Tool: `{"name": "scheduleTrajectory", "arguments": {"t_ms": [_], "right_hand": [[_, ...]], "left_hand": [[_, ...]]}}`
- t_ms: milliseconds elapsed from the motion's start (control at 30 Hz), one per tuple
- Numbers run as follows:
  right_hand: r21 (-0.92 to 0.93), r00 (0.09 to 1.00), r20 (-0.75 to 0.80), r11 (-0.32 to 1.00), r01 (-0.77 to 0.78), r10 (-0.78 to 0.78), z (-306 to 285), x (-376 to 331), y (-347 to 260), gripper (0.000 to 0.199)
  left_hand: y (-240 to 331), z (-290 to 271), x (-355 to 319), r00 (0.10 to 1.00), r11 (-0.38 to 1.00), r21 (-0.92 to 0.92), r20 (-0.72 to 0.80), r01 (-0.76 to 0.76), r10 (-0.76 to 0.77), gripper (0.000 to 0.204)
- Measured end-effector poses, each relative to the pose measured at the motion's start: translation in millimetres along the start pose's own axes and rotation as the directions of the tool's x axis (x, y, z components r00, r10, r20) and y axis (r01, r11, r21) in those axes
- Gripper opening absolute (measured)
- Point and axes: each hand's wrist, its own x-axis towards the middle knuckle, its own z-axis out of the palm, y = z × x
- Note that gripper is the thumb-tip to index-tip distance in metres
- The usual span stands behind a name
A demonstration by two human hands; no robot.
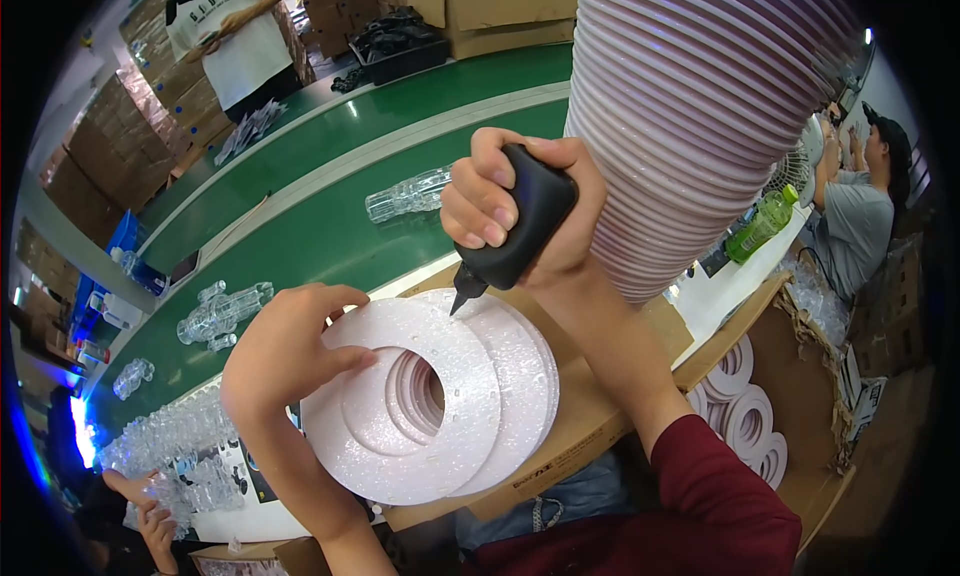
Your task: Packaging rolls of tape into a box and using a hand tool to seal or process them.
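My right hand (575,201) is wrapped round a black squeeze bottle (532,221), tipped so its thin dark nozzle points down just above a flat, glittery white ring (470,396). Whether the nozzle touches the ring cannot be told. The left edge of that ring is pinched by my left hand (285,351), thumb on top near the centre hole and fingers curled at the far rim. Small shiny spots show on the ring's surface. Under it lies an offset pile of similar rings (530,376), on a brown cardboard surface (575,401).
A tall leaning stack of white rings (680,106) rises beyond my right arm. Right of me, a cardboard box (800,476) holds more rings. Clear plastic parts (225,314) lie on the green conveyor (310,226). A green bottle (765,224) stands at right. Other people are nearby.
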Motion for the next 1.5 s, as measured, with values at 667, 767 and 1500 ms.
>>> {"name": "scheduleTrajectory", "arguments": {"t_ms": [667, 767, 1500], "right_hand": [[0.043, 0.993, -0.067, 0.995, -0.094, 0.097, -7.1, 4.0, 5.3, 0.03], [0.053, 0.989, -0.057, 0.99, -0.132, 0.135, -7.0, 5.8, 3.3, 0.029], [-0.028, 1.0, 0.014, 0.999, -0.027, 0.028, -20.2, 0.2, 10.5, 0.03]], "left_hand": [[0.5, 1.5, 4.3, 1.0, 1.0, -0.014, 0.0, 0.014, -0.014, 0.053], [1.2, 1.9, 3.3, 1.0, 1.0, -0.002, 0.001, 0.021, -0.021, 0.053], [3.8, 6.9, 9.6, 1.0, 1.0, -0.017, 0.003, -0.025, 0.025, 0.052]]}}
